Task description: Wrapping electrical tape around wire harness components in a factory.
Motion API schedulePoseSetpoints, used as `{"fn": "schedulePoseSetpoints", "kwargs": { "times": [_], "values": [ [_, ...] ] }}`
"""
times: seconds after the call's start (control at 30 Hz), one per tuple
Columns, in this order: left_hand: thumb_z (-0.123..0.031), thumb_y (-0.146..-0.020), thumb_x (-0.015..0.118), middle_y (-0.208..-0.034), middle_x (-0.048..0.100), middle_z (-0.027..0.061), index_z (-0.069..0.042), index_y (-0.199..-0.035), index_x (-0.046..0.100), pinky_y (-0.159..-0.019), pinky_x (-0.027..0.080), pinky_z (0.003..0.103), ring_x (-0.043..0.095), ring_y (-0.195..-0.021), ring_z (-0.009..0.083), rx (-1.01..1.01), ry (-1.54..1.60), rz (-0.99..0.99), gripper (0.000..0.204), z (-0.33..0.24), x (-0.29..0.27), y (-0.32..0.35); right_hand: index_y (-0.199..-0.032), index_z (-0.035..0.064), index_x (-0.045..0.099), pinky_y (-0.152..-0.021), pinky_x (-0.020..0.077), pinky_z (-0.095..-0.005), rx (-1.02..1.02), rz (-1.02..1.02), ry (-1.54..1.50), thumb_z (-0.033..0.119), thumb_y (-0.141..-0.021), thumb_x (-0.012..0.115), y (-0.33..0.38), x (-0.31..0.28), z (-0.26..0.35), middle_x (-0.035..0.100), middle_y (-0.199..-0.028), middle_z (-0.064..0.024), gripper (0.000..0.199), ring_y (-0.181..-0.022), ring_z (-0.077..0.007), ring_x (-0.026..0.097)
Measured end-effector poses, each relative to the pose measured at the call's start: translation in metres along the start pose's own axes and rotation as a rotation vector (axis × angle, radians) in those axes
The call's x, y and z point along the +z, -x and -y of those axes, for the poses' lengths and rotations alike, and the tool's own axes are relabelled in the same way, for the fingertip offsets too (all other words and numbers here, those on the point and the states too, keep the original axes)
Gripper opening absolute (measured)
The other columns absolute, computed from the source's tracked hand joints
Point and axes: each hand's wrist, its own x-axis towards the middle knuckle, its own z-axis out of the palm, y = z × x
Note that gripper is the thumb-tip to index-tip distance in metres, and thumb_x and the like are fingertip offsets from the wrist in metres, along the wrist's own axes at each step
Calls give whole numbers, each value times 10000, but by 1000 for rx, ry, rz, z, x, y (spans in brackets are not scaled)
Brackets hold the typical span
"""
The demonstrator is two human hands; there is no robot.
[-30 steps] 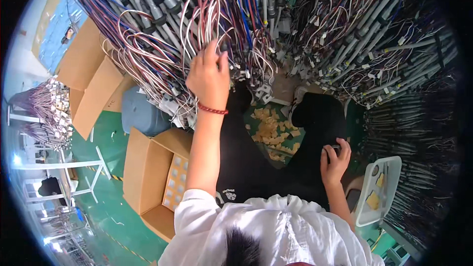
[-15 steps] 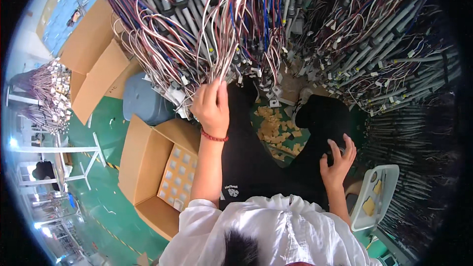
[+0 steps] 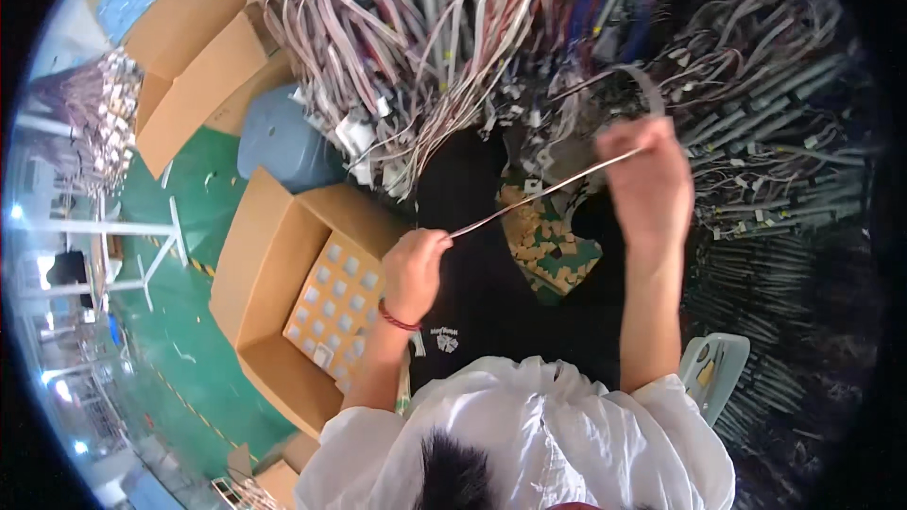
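Open floor (image 3: 203, 179) beside carton (image 3: 250, 274) edge, wire (image 3: 540, 195) between left fingers (image 3: 433, 242) and right fingers (image 3: 628, 139)

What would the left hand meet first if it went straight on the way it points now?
Probably the hanging wires ahead of the left hand. In the picture its line first crosses the black trouser leg; depth is unclear, so it might brush that before the wires.
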Motion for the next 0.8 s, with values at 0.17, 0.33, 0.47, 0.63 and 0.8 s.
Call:
{"fn": "schedulePoseSetpoints", "kwargs": {
  "times": [0.17,0.33,0.47,0.63,0.8],
  "values": [
    [-187,-952,490,-780,617,67,-28,-886,585,-675,461,295,584,-723,188,-456,349,216,197,36,-28,59,-1059,68,532,-948,392,-396,26,185,-259,321,-965,483,-6,-35,-8,546,-876,-21,275,-1026,-207,504],
    [-285,-969,477,-774,531,-65,-91,-892,584,-551,344,158,427,-647,10,-606,935,237,235,-10,12,53,-1445,-31,179,-1108,221,-416,109,357,750,223,-933,532,82,-9,-102,282,-1462,-215,673,-1364,-310,279],
    [-228,-977,455,-761,559,-2,-20,-876,566,-636,434,227,491,-675,67,-511,1117,185,257,-23,27,48,-1306,-25,465,-986,381,-350,355,393,779,165,-944,510,99,-28,-117,494,-1312,-154,411,-1177,-224,481],
    [-219,-967,490,-732,541,7,-3,-881,584,-608,419,233,481,-667,75,-512,1042,315,251,-11,21,48,-980,-22,663,-808,445,-278,226,526,984,108,-911,566,94,-13,-112,611,-1070,-119,177,-956,-179,556],
    [-210,-973,484,-709,497,-10,-27,-1131,610,-576,389,224,427,-642,58,-562,1268,218,272,-1,22,58,-940,-36,673,-791,456,-282,247,598,1120,84,-872,620,95,7,-127,599,-1059,-110,147,-935,-182,561]
  ]
}}
